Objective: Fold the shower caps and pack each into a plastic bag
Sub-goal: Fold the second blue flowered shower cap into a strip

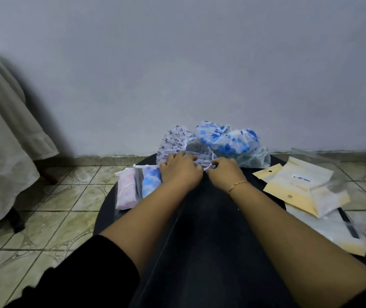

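A white shower cap with a dark bow print (175, 141) lies at the far side of the round black table (211, 218). My left hand (181, 170) and my right hand (224, 172) both grip its elastic near edge, close together, fingers curled. Behind it sit two blue-flowered shower caps (228, 138), unfolded. At the left edge lie two packed bags, one with a pink cap (126, 190) and one with a blue-flowered cap (150, 181).
Empty plastic bags with cream header strips (300, 187) are spread over the table's right side, some hanging over the edge. A pale cloth-draped piece of furniture (6, 138) stands at the left. Tiled floor and a grey wall surround the table.
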A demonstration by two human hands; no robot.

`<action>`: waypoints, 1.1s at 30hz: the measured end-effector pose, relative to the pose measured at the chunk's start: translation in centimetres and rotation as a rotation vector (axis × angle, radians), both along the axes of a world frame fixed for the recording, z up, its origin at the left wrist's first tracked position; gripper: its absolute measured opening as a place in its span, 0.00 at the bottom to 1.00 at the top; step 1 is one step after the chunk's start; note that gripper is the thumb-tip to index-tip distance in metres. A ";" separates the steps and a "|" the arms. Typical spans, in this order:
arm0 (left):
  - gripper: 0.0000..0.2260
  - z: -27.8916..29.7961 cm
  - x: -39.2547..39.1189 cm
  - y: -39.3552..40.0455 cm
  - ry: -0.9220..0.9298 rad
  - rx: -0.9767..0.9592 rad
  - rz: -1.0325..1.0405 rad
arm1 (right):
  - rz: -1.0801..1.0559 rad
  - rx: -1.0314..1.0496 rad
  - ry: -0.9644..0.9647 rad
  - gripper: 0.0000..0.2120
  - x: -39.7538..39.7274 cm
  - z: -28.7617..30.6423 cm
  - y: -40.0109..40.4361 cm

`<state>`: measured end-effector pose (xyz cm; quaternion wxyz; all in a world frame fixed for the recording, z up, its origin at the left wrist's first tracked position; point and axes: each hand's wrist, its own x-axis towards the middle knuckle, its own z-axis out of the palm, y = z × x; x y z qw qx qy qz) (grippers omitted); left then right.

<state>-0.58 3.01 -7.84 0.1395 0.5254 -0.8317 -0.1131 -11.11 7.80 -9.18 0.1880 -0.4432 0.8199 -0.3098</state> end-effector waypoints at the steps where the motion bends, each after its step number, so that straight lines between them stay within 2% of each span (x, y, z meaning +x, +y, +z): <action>1: 0.20 0.2 -1.1 0.0 0.013 0.002 -0.023 | -0.017 -0.016 0.011 0.19 -1.0 0.2 0.0; 3: 0.20 0.4 -3.2 -0.4 0.119 0.066 -0.048 | -0.038 -0.031 0.017 0.23 -2.5 0.6 -0.1; 7: 0.27 0.8 -6.8 -2.2 0.417 0.318 -0.002 | -0.128 -0.090 0.028 0.33 -5.5 1.6 -1.1; 11: 0.28 1.4 -9.0 -4.4 0.618 0.458 0.101 | -0.227 -0.066 0.042 0.39 -8.9 2.2 -2.3; 12: 0.27 1.5 -9.4 -4.6 0.621 0.482 0.126 | -0.239 -0.045 0.062 0.40 -9.7 2.1 -2.5; 14: 0.24 1.4 -10.0 -5.4 0.573 0.493 0.130 | -0.245 -0.005 0.084 0.39 -11.4 1.6 -3.2; 17: 0.17 1.6 -10.4 -6.4 0.489 0.473 0.121 | -0.221 0.005 0.104 0.32 -12.7 1.0 -4.0; 21: 0.15 2.4 -10.1 -5.7 0.323 0.284 0.027 | -0.216 -0.018 0.153 0.23 -12.5 0.7 -4.3; 22: 0.14 2.3 -10.1 -5.4 0.381 0.309 0.037 | -0.220 -0.039 0.156 0.21 -12.2 0.7 -4.2; 24: 0.12 2.1 -9.9 -4.8 0.616 0.386 0.052 | -0.228 -0.091 0.150 0.19 -11.6 0.9 -3.7; 26: 0.14 2.3 -9.7 -4.0 0.809 0.388 0.028 | -0.238 -0.166 0.147 0.20 -11.0 1.2 -2.9; 29: 0.18 3.5 -8.8 -2.8 0.886 0.348 -0.051 | -0.242 -0.245 0.151 0.21 -9.9 1.7 -1.4; 33: 0.17 3.8 -6.4 -0.1 1.077 0.277 -0.082 | -0.232 -0.354 0.114 0.26 -7.2 2.8 2.5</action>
